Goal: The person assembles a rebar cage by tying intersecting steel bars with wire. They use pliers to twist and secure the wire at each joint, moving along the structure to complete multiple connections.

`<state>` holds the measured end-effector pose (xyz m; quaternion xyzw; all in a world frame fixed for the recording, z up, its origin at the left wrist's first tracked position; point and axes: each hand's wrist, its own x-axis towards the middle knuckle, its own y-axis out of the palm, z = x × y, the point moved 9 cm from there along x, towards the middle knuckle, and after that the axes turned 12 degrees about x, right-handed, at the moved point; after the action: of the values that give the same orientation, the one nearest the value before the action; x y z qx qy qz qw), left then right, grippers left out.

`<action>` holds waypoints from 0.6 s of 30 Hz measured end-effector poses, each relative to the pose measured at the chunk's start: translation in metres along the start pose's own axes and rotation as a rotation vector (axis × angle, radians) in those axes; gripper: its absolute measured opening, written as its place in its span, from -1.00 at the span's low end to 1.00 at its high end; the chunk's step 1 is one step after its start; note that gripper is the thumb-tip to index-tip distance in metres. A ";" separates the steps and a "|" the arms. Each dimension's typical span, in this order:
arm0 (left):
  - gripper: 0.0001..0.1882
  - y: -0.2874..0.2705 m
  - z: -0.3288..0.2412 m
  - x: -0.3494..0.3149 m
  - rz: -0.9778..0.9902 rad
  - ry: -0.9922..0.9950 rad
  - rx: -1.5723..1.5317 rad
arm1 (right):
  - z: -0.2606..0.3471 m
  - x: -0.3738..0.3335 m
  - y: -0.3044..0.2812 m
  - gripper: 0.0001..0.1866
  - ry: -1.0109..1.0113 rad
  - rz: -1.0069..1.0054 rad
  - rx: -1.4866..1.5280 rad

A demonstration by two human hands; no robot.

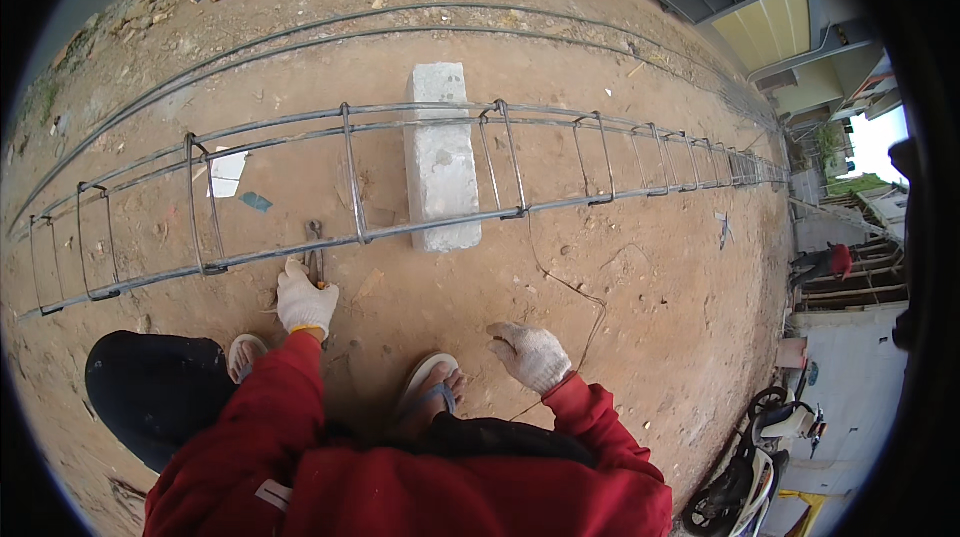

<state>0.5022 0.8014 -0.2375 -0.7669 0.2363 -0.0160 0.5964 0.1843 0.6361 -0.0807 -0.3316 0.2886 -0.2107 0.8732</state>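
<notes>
A long rebar cage of straight bars and square stirrups crosses in front of me, resting over a grey concrete block. My left hand, in a white knitted glove, is down by the near bar, closed on the handles of a pair of pincers whose jaws point away from me. My right hand, gloved alike, hovers nearer to me with fingers loosely curled and apart, and I see nothing in it. Close to its right a thin dark wire winds over the dirt.
Beyond the cage more long bars lie on the ground. Broken white tile sits under the cage at left. My sandalled foot is between my hands. At right are a motorbike and a person in red farther off.
</notes>
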 end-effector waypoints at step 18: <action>-0.38 0.072 -0.271 -0.265 1.680 0.011 -1.486 | -0.066 -0.054 -0.022 -0.42 0.584 0.121 1.004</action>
<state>0.1592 0.6438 -0.1573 -0.5297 0.6322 0.5330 -0.1886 0.0976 0.6210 -0.0866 0.2116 0.4004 -0.3541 0.8182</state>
